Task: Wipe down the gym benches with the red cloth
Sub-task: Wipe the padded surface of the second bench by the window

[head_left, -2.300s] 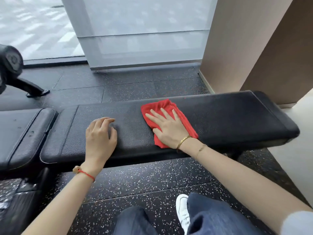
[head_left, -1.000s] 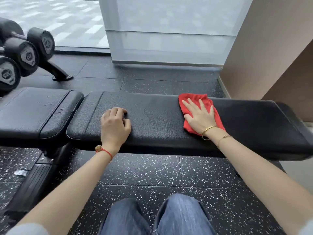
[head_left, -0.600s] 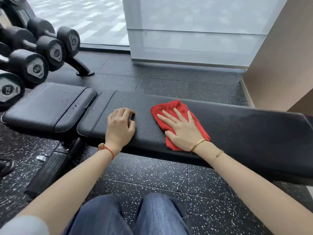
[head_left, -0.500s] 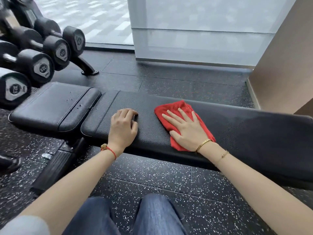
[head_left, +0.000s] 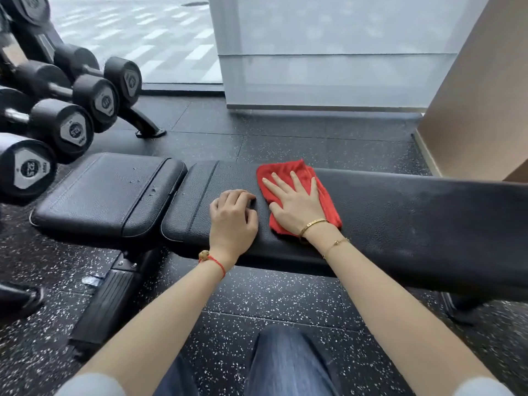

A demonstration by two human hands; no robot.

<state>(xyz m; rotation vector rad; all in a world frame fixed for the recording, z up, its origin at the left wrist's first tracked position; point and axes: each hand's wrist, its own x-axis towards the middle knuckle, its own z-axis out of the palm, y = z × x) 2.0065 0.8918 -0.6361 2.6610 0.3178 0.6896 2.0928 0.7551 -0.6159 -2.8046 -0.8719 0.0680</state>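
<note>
The long black bench pad (head_left: 414,212) runs from the middle of the view to the right edge. A red cloth (head_left: 285,168) lies on its left part, and my right hand (head_left: 294,204) presses flat on it with straight, spread fingers. Just left of the cloth, my left hand (head_left: 233,215) rests on the pad with its fingers curled under and nothing in it. The two hands are nearly touching. The shorter seat pad (head_left: 105,192) adjoins on the left, with small droplets on its surface.
A rack of black dumbbells (head_left: 71,130) stands at the left, close to the seat pad. The bench's frame and foot (head_left: 105,304) reach toward me on the speckled floor. A frosted glass panel (head_left: 328,52) and a beige wall (head_left: 485,95) stand behind.
My right hand has slid the red cloth leftward along the pad, closing up to my left hand, which stayed put. The view has swung left, bringing the dumbbells in.
</note>
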